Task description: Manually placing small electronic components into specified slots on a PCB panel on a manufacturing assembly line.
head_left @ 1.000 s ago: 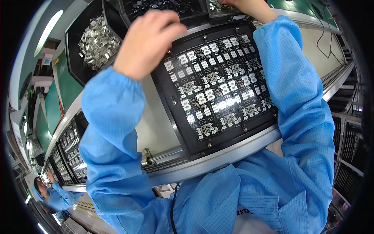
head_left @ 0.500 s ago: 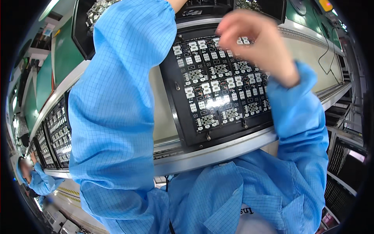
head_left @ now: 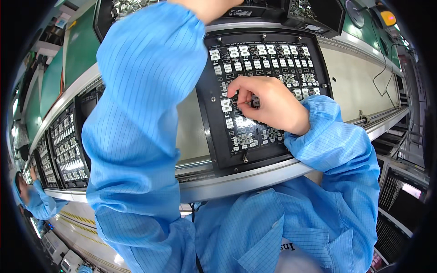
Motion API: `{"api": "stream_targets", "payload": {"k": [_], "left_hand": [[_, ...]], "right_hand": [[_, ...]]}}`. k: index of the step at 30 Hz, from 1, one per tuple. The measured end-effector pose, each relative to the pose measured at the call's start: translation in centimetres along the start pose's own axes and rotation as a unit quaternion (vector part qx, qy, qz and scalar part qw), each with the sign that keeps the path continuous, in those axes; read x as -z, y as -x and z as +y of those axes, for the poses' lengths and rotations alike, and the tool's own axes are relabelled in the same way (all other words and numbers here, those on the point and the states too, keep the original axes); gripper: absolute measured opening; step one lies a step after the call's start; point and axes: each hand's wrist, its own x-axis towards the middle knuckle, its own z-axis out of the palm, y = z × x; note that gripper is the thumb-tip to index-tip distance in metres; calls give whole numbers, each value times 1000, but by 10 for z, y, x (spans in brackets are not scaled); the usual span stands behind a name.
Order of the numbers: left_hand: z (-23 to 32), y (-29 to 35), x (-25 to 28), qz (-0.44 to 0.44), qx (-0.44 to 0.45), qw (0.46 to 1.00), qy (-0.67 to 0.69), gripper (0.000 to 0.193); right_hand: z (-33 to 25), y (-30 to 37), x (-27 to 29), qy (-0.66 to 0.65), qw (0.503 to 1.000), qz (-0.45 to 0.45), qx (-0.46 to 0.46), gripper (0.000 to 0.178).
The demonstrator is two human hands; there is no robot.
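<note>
A black frame [head_left: 207,125] holds a panel of dark circuit boards [head_left: 255,59] with rows of white connectors and small components. Over the left middle of this panel hovers my right hand [head_left: 277,104], thumb and index finger brought together in a pinch. Whatever lies between those fingertips is too small or hidden to make out, and contact with the board cannot be judged. My left arm reaches far forward, and only the back part of my left hand [head_left: 209,8] shows at the top edge beside the black bins. Its fingers are out of sight.
Black bins of small parts [head_left: 309,11] line the far side. The frame rests on a conveyor with a metal rail [head_left: 255,179] along its near edge. More filled board frames [head_left: 68,145] stand on the line at left, near another person in blue [head_left: 43,204].
My right hand has come nearer and leftward from the panel's far side, its fingers now pinched. More of my left hand shows at the top. The view has shifted slightly.
</note>
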Motion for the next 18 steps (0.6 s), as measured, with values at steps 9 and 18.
{"api": "stream_targets", "payload": {"k": [9, 18], "left_hand": [[44, 96, 11, -76, 208, 901, 373, 18], [60, 134, 7, -66, 303, 832, 460, 21]], "right_hand": [[1, 2, 7, 56, 997, -10, 56, 20], [1, 0, 5, 86, 992, 25, 94, 22]]}}
